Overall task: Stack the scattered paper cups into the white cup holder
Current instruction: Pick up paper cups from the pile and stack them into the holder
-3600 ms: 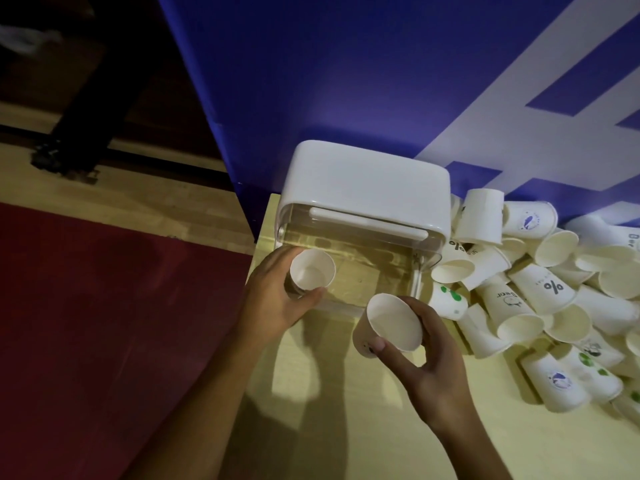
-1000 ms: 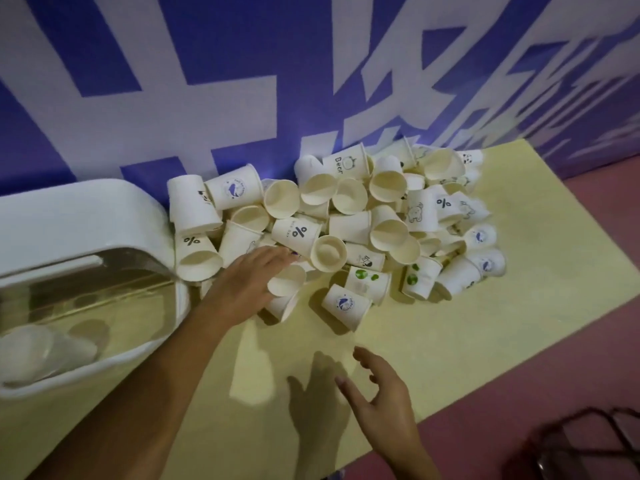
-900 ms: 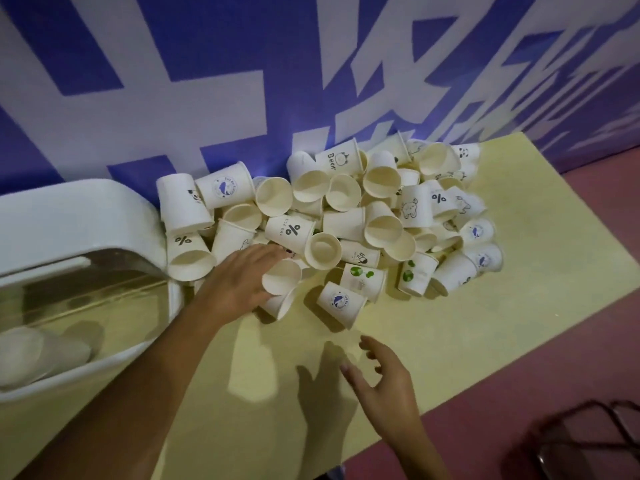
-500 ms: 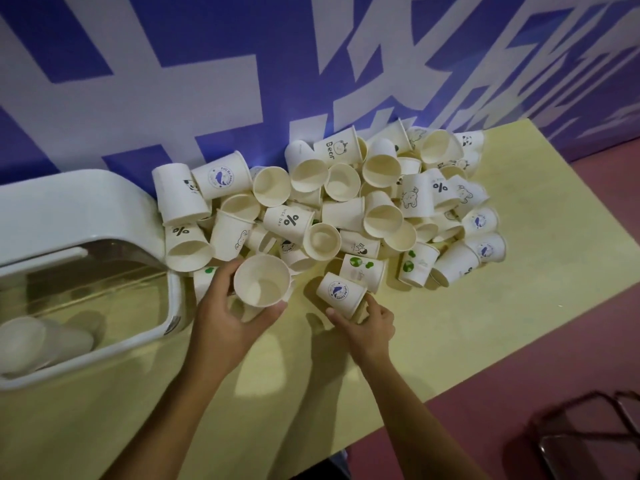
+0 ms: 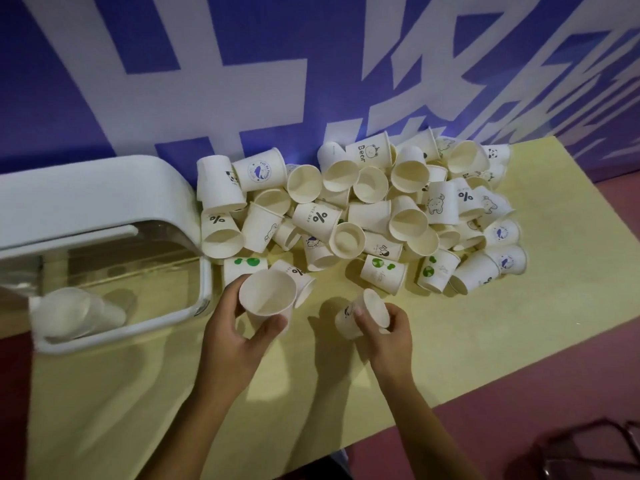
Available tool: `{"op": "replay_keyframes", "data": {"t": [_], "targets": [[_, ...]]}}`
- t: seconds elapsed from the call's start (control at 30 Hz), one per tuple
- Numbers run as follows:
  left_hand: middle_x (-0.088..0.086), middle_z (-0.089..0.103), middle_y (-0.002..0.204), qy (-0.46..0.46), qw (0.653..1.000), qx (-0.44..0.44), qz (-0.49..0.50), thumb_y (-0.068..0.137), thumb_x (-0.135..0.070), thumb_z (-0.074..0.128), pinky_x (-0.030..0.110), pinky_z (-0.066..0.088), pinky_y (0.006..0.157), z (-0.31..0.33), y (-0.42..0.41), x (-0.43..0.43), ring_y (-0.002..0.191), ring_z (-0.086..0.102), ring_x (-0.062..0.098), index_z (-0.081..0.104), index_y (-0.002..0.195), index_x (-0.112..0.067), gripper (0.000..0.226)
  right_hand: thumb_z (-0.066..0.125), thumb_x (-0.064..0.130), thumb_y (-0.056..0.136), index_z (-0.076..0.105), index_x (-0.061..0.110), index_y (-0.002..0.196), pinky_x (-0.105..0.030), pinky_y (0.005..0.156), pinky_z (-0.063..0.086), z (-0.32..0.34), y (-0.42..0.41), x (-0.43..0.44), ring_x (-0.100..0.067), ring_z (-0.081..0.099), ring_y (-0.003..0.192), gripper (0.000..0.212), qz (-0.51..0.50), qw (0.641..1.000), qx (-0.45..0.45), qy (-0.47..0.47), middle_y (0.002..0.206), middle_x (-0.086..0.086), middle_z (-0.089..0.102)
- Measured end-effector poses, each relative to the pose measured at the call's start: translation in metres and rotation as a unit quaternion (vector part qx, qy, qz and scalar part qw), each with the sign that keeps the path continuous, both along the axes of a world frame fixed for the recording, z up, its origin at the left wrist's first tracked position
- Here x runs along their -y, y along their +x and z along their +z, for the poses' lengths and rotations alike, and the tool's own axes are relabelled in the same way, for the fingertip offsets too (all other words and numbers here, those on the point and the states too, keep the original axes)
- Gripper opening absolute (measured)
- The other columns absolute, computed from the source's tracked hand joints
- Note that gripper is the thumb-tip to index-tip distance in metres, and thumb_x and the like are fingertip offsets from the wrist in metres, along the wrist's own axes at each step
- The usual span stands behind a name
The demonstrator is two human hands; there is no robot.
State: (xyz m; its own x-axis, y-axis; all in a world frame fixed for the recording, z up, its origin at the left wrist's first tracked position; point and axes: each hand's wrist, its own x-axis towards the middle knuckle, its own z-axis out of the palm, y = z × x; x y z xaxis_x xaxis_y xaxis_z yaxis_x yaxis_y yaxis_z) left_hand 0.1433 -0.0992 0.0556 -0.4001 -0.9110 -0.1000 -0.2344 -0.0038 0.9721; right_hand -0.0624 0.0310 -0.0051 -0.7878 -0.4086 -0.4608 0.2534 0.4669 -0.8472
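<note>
A person is standing at a pale yellow table (image 5: 519,341). The left hand (image 5: 239,337) is holding a plain white paper cup (image 5: 268,296) with its mouth facing up, fingers and thumb curled round its side. The right hand (image 5: 388,330) is gripping a small white paper cup with a dark picture (image 5: 360,311), and this one is tipping over to one side. The two cups are near each other but not touching.

Behind the hands, a big heap of white paper cups (image 5: 363,209) is lying all jumbled against a purple and white wall (image 5: 207,81). Some are showing green dots, percent signs or little animals.

On the left, the white plastic cup holder with a clear front (image 5: 86,199) is sitting on the table, just beside the heap. A few stacked white cups (image 5: 76,313) are lying inside it, looking blurry through the clear part.
</note>
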Motion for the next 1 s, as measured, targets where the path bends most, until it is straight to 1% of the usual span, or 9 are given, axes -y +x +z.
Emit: {"op": "replay_keyframes", "data": {"t": [0.07,0.17,0.33,0.43,0.57,0.7,0.8,0.93,1.0], "targets": [[-0.019,0.065,0.130,0.003,1.000,-0.005,0.007,0.072,-0.082,0.071,0.037,0.053,0.094,0.004,0.004,-0.001,0.119,0.063,0.011,0.054,0.133,-0.048,0.072,0.085,0.040,0.080,0.058,0.023,0.121,-0.025,0.079,0.053,0.016,0.006,-0.004,-0.012,0.065,0.103,0.051,0.009,1.000,-0.011,-0.014,0.115,0.003,0.065],[-0.014,0.066,0.128,-0.002,1.000,-0.007,0.011,0.075,-0.072,0.073,0.034,0.054,0.092,0.008,0.014,-0.004,0.117,0.065,0.013,0.054,0.134,-0.043,0.068,0.079,0.048,0.076,0.059,0.028,0.120,-0.026,0.081,0.053,0.040,0.017,-0.007,-0.010,0.067,0.102,0.052,0.030,0.999,-0.017,-0.042,0.114,0.006,0.068],[-0.013,0.067,0.127,-0.017,0.999,-0.016,0.025,0.079,-0.055,0.074,0.026,0.054,0.091,0.016,0.041,-0.008,0.116,0.066,0.017,0.055,0.133,-0.039,0.060,0.086,0.040,0.079,0.058,0.037,0.117,-0.019,0.074,0.055,0.073,0.038,-0.003,0.004,0.068,0.094,0.048,0.092,0.992,-0.019,-0.084,0.108,0.015,0.069],[-0.014,0.065,0.129,-0.028,0.998,-0.014,0.047,0.079,-0.050,0.075,0.028,0.054,0.090,0.024,0.066,-0.007,0.116,0.065,0.019,0.052,0.133,-0.044,0.058,0.079,0.044,0.074,0.059,0.043,0.120,-0.031,0.084,0.054,0.084,0.053,0.003,0.001,0.066,0.100,0.050,0.134,0.987,-0.030,-0.088,0.111,0.025,0.068],[-0.016,0.064,0.129,-0.038,0.995,-0.007,0.091,0.077,-0.046,0.077,0.031,0.056,0.090,0.034,0.106,-0.003,0.117,0.064,0.018,0.051,0.129,-0.052,0.059,0.082,0.041,0.066,0.063,0.047,0.117,-0.041,0.090,0.055,0.091,0.078,0.018,0.000,0.065,0.103,0.055,0.180,0.978,-0.044,-0.093,0.115,0.023,0.067],[-0.009,0.064,0.129,-0.049,0.985,-0.013,0.163,0.076,-0.044,0.080,0.041,0.056,0.092,0.038,0.152,0.005,0.118,0.064,0.024,0.054,0.133,-0.034,0.064,0.095,0.041,0.067,0.065,0.054,0.107,-0.034,0.081,0.058,0.089,0.109,0.039,-0.010,0.066,0.105,0.052,0.234,0.966,-0.061,-0.096,0.112,0.021,0.069],[-0.010,0.064,0.128,-0.067,0.974,-0.021,0.213,0.074,-0.045,0.081,0.041,0.056,0.089,0.042,0.186,0.016,0.114,0.065,0.025,0.054,0.135,-0.028,0.068,0.091,0.031,0.074,0.065,0.054,0.110,-0.026,0.086,0.054,0.087,0.134,0.054,-0.014,0.064,0.112,0.050,0.275,0.954,-0.054,-0.110,0.116,0.018,0.069],[-0.008,0.064,0.127,-0.092,0.965,-0.026,0.244,0.075,-0.041,0.081,0.038,0.055,0.091,0.043,0.222,0.034,0.116,0.064,0.027,0.056,0.133,-0.026,0.065,0.083,0.038,0.066,0.062,0.045,0.120,-0.033,0.094,0.052,0.090,0.172,0.072,-0.011,0.062,0.112,0.059,0.327,0.935,-0.067,-0.119,0.121,0.015,0.067],[-0.006,0.064,0.128,-0.094,0.964,-0.017,0.250,0.076,-0.037,0.082,0.039,0.054,0.093,0.038,0.234,0.044,0.119,0.064,0.027,0.056,0.133,-0.027,0.064,0.085,0.050,0.060,0.061,0.047,0.120,-0.025,0.091,0.053,0.096,0.192,0.081,-0.006,0.062,0.110,0.065,0.354,0.924,-0.076,-0.121,0.122,0.018,0.066]]}}
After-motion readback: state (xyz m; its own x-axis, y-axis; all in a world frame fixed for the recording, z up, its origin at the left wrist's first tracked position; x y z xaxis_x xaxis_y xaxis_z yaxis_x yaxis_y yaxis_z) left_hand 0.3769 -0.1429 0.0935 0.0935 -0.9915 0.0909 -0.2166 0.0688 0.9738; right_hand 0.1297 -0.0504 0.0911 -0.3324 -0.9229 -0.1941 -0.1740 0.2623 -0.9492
